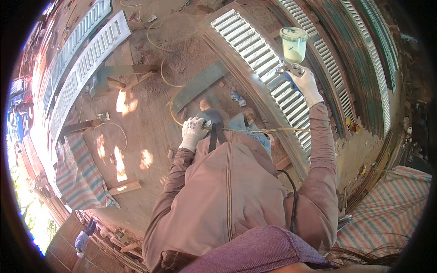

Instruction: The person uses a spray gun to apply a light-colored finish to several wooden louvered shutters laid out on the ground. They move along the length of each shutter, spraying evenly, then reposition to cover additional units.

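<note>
My right hand (306,86), in a pale work glove, is closed round the handle of a spray gun (284,70). A translucent cup (293,49) of pale green-yellow liquid sits on top of the gun. Right beside the gun stands a leaning louvred shutter panel (246,41) with shiny, light slats and a brownish frame. At my waist, my gloved left hand (194,132) is closed on a thin yellow hose (259,130). From there the hose runs right across my jacket, and its other side trails over the floor.
More louvred panels (339,68) lean in rows at the right. Two pale louvred panels (93,75) rest at the left on wooden supports (123,70). A greenish board (200,84) lies ahead of my feet. Striped sheets (82,168) cover the left and lower right. Another person (84,236) is at lower left.
</note>
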`<action>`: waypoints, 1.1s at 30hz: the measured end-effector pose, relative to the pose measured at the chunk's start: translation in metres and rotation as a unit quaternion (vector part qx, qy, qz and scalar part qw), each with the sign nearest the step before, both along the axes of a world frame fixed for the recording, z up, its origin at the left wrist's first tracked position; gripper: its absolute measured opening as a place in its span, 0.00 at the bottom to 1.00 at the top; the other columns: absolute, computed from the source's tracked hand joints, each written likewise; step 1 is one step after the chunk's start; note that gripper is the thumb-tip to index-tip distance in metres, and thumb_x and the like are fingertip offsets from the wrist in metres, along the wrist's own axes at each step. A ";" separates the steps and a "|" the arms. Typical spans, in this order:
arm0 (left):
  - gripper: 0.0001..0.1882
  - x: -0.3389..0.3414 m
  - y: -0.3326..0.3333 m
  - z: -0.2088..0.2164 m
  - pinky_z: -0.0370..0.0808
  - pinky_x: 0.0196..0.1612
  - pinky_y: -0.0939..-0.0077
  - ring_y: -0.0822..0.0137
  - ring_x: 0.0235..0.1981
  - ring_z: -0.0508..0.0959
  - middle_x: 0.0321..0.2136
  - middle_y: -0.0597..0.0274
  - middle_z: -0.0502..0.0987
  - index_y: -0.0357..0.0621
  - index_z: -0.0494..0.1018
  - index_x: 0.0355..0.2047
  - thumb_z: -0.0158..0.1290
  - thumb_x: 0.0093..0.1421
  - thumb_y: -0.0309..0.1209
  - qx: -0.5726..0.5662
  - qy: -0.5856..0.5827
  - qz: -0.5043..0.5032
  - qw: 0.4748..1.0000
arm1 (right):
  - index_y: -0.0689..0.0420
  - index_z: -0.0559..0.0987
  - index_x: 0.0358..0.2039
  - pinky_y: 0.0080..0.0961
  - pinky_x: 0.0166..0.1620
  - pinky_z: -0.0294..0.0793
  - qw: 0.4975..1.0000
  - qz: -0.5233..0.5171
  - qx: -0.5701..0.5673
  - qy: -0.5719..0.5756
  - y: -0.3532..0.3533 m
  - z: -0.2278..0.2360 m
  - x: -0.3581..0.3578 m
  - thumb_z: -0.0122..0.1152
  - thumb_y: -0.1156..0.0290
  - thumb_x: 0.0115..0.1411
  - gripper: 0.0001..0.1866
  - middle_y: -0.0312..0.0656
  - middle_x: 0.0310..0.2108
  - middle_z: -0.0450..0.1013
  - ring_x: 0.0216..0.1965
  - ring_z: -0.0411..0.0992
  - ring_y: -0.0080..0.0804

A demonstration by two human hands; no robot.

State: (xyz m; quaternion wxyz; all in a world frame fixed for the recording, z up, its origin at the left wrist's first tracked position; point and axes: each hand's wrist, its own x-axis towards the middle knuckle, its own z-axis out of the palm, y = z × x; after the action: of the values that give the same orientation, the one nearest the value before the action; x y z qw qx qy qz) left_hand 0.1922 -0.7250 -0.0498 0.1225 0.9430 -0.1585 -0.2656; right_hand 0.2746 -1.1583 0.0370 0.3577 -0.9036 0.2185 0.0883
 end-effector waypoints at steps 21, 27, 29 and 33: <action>0.17 0.025 0.019 -0.002 0.73 0.41 0.61 0.55 0.37 0.78 0.31 0.56 0.78 0.48 0.79 0.32 0.57 0.52 0.48 -0.022 -0.043 -0.011 0.999 | 0.57 0.79 0.49 0.33 0.51 0.73 1.000 0.000 0.028 0.014 0.016 -0.013 0.030 0.68 0.59 0.53 0.25 0.51 0.43 0.78 0.47 0.76 0.41; 0.17 0.030 0.022 -0.007 0.74 0.41 0.61 0.55 0.37 0.79 0.30 0.56 0.78 0.48 0.79 0.31 0.58 0.50 0.47 -0.021 -0.036 0.004 0.999 | 0.56 0.77 0.51 0.37 0.53 0.71 0.986 -0.007 -0.166 -0.035 0.026 0.006 0.053 0.61 0.56 0.57 0.25 0.53 0.45 0.76 0.49 0.74 0.47; 0.17 0.032 0.023 -0.007 0.74 0.41 0.61 0.55 0.38 0.79 0.31 0.56 0.79 0.48 0.79 0.31 0.58 0.50 0.47 -0.023 -0.030 0.006 0.999 | 0.55 0.77 0.52 0.37 0.53 0.71 0.975 -0.014 -0.215 -0.046 0.021 0.000 0.056 0.61 0.55 0.56 0.25 0.53 0.45 0.76 0.49 0.74 0.46; 0.18 0.038 0.025 -0.004 0.73 0.44 0.61 0.54 0.40 0.78 0.34 0.56 0.79 0.48 0.80 0.33 0.58 0.50 0.48 -0.015 -0.004 0.011 1.000 | 0.53 0.77 0.51 0.38 0.53 0.71 0.978 -0.007 -0.200 -0.061 0.028 -0.005 0.057 0.62 0.54 0.56 0.25 0.53 0.46 0.76 0.49 0.74 0.46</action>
State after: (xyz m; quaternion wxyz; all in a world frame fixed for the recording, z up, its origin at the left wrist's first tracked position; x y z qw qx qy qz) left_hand 0.2298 -0.7001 -0.0535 0.1390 0.9440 -0.1524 -0.2576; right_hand 0.3320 -1.1307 0.0316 0.1831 -0.9590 0.2157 -0.0145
